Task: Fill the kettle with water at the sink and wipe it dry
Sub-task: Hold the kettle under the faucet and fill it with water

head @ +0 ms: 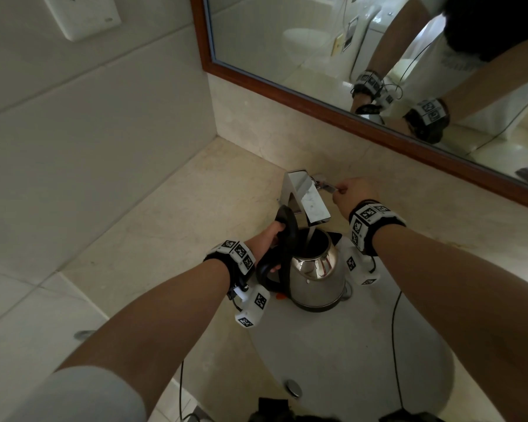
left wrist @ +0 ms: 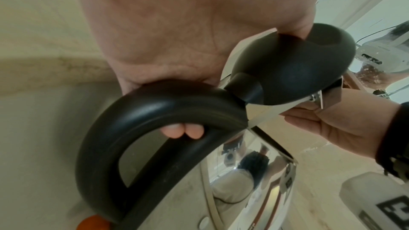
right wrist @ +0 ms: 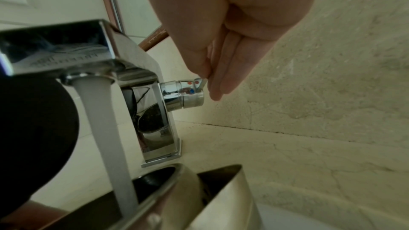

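A shiny steel kettle [head: 316, 277] stands in the sink basin [head: 348, 345] under the chrome tap [head: 307, 197]. Its black lid [head: 287, 222] is flipped up. A stream of water [right wrist: 104, 128] runs from the spout into the kettle's open mouth [right wrist: 152, 179]. My left hand [head: 272, 236] grips the black handle [left wrist: 137, 116], fingertips [left wrist: 183, 129] curled underneath, thumb on the lid [left wrist: 294, 62]. My right hand [head: 349, 193] pinches the thin lever [right wrist: 202, 82] of the tap's side knob [right wrist: 188, 93].
Beige stone counter [head: 171, 239] surrounds the basin, meeting the tiled wall at the left. A wood-framed mirror [head: 348, 56] hangs behind the tap. The drain plug [head: 293, 388] sits near the basin's front. Cables trail from both wrist cameras.
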Available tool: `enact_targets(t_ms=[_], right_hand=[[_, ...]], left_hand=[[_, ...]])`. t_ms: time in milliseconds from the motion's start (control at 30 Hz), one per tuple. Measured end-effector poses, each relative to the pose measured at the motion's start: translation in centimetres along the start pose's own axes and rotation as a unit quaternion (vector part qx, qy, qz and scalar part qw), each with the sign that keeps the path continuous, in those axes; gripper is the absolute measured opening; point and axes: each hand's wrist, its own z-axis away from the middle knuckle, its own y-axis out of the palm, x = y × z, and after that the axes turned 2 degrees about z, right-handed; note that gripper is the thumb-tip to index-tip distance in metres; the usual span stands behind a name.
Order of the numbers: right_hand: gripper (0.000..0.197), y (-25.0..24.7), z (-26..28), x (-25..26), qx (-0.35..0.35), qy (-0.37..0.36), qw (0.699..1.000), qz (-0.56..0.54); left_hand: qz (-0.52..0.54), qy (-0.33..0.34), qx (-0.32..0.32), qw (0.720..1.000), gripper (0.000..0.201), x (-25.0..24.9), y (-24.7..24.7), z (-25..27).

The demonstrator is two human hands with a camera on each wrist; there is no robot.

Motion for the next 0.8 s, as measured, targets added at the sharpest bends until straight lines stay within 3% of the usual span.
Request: enact_targets(t_ms=[233, 500, 800], right_hand=[[0.026, 0.02, -0.05, -0.04, -0.004, -0.006, 1.000, 0.001], [0.026, 0.05, -0.06, 0.02, -0.004, -0.010, 1.000, 0.007], [0.025, 0.01, -0.17, -0.10, 0.000, -0.010, 1.000, 0.001]], left_hand=[[0.003, -0.009, 0.010, 1.000, 0.089, 0.03, -0.10, -0.04], [-0.007, -0.009, 0.011, 1.000, 0.071, -0.04, -0.09, 0.08], [0.003, 0.004, 0.004, 1.000, 0.082, 0.16, -0.19, -0.39]])
